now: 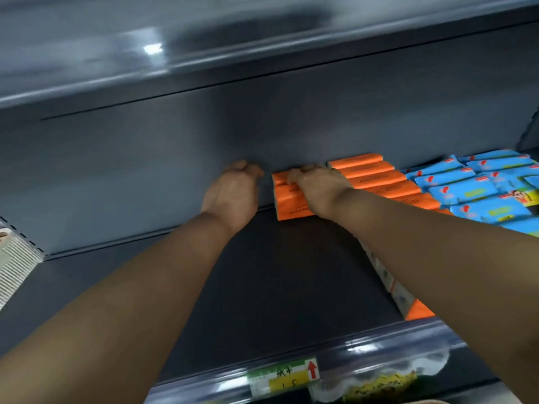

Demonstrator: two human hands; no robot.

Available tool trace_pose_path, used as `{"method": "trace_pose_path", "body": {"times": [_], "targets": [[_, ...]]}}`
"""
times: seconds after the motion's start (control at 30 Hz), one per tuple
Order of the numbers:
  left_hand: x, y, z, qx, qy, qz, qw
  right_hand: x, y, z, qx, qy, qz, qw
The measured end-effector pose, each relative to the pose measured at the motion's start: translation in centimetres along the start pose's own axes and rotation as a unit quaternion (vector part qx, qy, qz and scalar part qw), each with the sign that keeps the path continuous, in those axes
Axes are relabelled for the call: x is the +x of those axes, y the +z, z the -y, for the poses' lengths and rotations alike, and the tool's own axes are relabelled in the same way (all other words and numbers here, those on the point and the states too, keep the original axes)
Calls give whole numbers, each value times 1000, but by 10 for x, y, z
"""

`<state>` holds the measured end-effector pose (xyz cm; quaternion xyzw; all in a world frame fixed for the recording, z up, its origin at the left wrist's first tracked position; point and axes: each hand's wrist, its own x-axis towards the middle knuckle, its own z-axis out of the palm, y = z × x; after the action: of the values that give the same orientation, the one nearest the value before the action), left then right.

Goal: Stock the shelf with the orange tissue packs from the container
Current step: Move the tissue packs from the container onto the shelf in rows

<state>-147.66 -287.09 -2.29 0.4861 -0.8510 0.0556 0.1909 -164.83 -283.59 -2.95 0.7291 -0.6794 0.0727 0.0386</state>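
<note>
At the bottom of the frame, the price label (280, 377) sits on the front rail of the shelf (277, 272), with plastic-wrapped goods (379, 380) on the level beneath. Both forearms reach in over the dark, bare deck.

The nearest risk lies along the right. The right forearm passes low over a row of orange packs (376, 179) that runs from the front edge to the back panel (145, 170). A careless pull-out could drag the front ones over the rail.

Farther in, the orange tissue packs (288, 199) being placed stand as a short group against the back panel, just left of that row. Nothing braces their left end. If they are let go before they sit square, they may tip onto the open deck or leave a skewed gap. Blue packs (478, 185) fill the far right.

The right hand (315, 188) lies palm-down on those packs, its fingers curled over their far top edge, gripping them. The left hand (233, 191) is just left of them with its knuckles up and its fingers bent toward the back panel. Nothing shows in it, and I cannot tell whether its fingertips touch the packs' end. The container is out of view.
</note>
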Motion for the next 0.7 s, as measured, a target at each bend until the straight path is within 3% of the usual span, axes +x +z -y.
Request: {"method": "trace_pose_path", "body": {"times": [0.37,0.7], "targets": [[11,21,-11,-29,-46,55,997,23,11,0,-87,48,-13,995],[21,50,-30,-118,-72,102,985,-8,-2,-32,-85,47,18,995]]}}
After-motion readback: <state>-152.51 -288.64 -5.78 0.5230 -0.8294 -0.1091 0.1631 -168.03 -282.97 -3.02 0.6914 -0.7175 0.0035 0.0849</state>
